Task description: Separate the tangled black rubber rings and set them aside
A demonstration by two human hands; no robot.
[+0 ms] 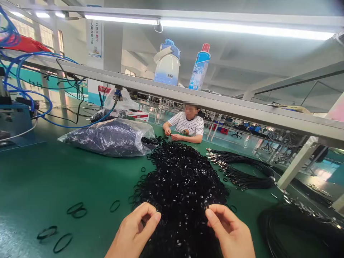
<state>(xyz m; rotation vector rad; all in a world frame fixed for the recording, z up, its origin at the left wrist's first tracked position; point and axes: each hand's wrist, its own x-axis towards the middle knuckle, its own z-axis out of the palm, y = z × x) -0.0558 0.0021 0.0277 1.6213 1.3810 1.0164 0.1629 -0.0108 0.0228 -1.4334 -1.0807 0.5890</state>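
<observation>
Looping at the far left, blue tubing (18, 70) hangs beside a green worktop (104, 179). Toward the near edge lie a few loose rings (77, 210), thin and black. Behind them, a clear plastic bag (107, 138) lies on its side, full of dark contents, with black rings at its mouth. Next comes the wearer's left hand (135, 229), thumb and forefinger tips close together at the edge of a large heap of black rings (185, 175). A ring shows by those fingertips; whether it is gripped cannot be told. The heap covers the middle of the worktop, stretching toward a co-worker (186, 125) in a striped shirt. Above, a shelf (228, 102) carries a jug (166, 66) and a spray can (200, 68). The right hand (231, 229), well apart from the left, curls at the heap's right side, something dark at its fingertips, its hold unclear. Farthest right are a cable bundle (249, 175) and a nearer cable coil (292, 229).

A wide sweep rightward might push rings among the equally black cables, hiding them; interlinked rings could come up several at once.
</observation>
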